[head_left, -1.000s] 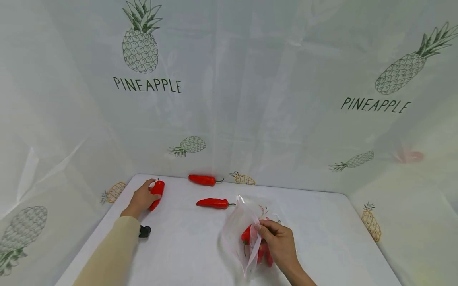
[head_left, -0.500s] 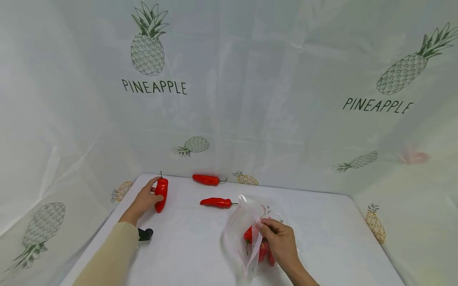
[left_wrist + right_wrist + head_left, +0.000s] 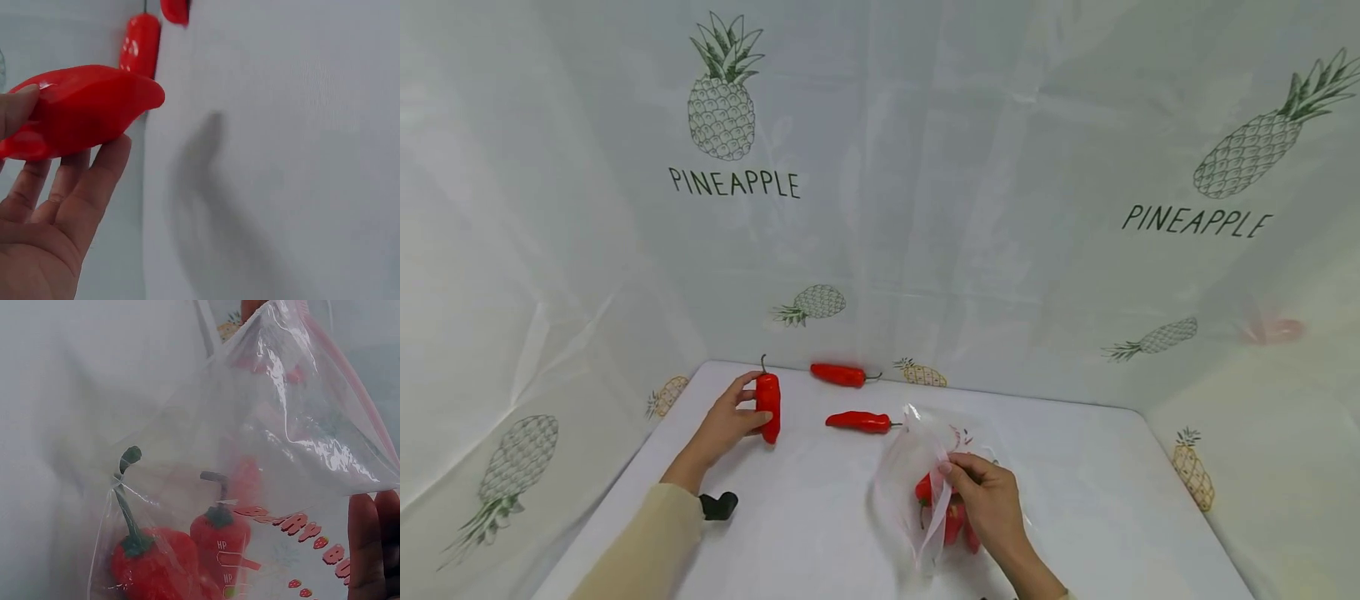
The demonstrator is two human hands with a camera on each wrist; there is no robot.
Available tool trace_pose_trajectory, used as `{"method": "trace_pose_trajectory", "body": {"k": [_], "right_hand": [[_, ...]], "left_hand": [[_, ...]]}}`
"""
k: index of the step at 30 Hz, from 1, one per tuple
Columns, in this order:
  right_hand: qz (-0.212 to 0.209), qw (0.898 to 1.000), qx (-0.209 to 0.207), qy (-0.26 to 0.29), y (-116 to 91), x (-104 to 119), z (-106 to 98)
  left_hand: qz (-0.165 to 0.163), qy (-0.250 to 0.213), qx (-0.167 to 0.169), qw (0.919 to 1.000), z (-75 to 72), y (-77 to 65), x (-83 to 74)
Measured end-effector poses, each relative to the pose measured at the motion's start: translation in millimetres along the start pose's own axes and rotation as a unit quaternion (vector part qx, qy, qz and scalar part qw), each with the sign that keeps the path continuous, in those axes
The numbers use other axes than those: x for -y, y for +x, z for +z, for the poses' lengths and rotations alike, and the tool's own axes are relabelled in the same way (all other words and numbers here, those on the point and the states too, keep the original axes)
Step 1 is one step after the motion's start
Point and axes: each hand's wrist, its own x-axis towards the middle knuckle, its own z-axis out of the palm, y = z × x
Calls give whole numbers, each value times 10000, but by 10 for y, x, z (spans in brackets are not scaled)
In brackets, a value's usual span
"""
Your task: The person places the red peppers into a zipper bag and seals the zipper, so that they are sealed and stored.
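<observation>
My left hand [image 3: 728, 427] pinches a red pepper [image 3: 768, 408] between thumb and fingers, its green stem pointing up. In the left wrist view this pepper [image 3: 87, 109] is lifted, with a shadow cast on the tabletop. My right hand [image 3: 992, 504] pinches the pink-edged mouth of a clear zip bag [image 3: 898, 475], holding it up. Several red peppers lie inside; the right wrist view shows one pepper [image 3: 156, 562] with its green stem through the film, beside red printed lettering.
Two more red peppers lie on the white table [image 3: 805, 517]: one pepper [image 3: 838, 375] at the back edge, another pepper [image 3: 859, 422] left of the bag. A black object [image 3: 718, 506] shows beside the left sleeve. Pineapple-printed sheeting [image 3: 955, 208] surrounds the table.
My left hand has raised the pepper off the table at the back left and carried it rightwards, turning it more upright. The right hand keeps its hold on the bag.
</observation>
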Motion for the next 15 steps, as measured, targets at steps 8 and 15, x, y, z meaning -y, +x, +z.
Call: {"method": "trace_pose_trajectory", "body": {"k": [8,15], "right_hand": [[-79,9997,20,-244,27,6,22],[-39,9994,92,-330,48,23,38]], "left_hand": [[300,-292,233,9989,243,-208,-279],[460,-355,599,9965,566,-464,-536]]}}
